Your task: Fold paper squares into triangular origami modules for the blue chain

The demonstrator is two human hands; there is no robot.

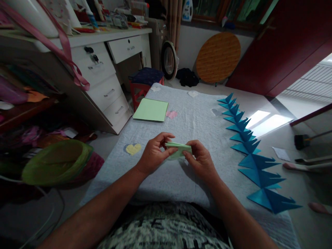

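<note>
Between my two hands, above the middle of the cloth-covered table, is a small folded piece of light green paper [177, 152] with several layers along its top edge. My left hand [157, 152] pinches its left end, thumb on the near face. On the right end, my right hand [198, 157] grips it with thumb in front and fingers behind. A stack of flat light green paper sheets [151, 110] lies farther off to the left. Down the table's right side runs a row of folded blue paper cranes [259, 173], their wings overlapping.
The pale tablecloth [202, 119] carries heart patches. On the left stand a white drawer desk [103, 88] and a green-lined waste bin [58, 162]. Beyond the table are a red stool with a dark cushion [146, 76], an open washing machine door [169, 60] and a round wooden tabletop [218, 57].
</note>
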